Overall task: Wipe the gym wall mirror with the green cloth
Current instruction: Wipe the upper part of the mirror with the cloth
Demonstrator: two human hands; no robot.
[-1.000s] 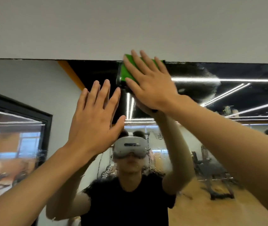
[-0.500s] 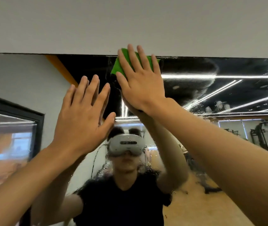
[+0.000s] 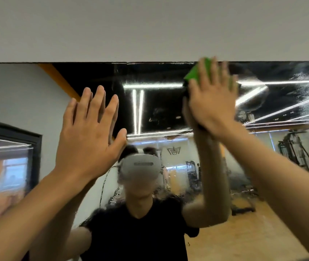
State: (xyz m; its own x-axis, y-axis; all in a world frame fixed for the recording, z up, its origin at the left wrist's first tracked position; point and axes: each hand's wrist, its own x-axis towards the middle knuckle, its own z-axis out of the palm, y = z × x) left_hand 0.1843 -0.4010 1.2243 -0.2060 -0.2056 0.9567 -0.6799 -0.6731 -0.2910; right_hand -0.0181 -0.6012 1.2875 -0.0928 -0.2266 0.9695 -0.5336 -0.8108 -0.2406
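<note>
The folded bright-green cloth (image 3: 191, 75) lies flat against the large glossy gym wall mirror (image 3: 159, 110), just under its top edge, right of centre. The right hand (image 3: 212, 100) presses it there with straight, slightly spread fingers (image 3: 225, 72), blurred, not curled round it. The left hand (image 3: 87, 136) is raised before the glass, fingers (image 3: 98, 102) straight and released, holding nothing; whether it touches the glass is unclear. The glass is streaked. A matte white wall (image 3: 150, 29) sits above.

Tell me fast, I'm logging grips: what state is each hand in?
Left hand: open, fingers straight, holding nothing.
Right hand: open, straight fingers pressing the green cloth on the mirror.
</note>
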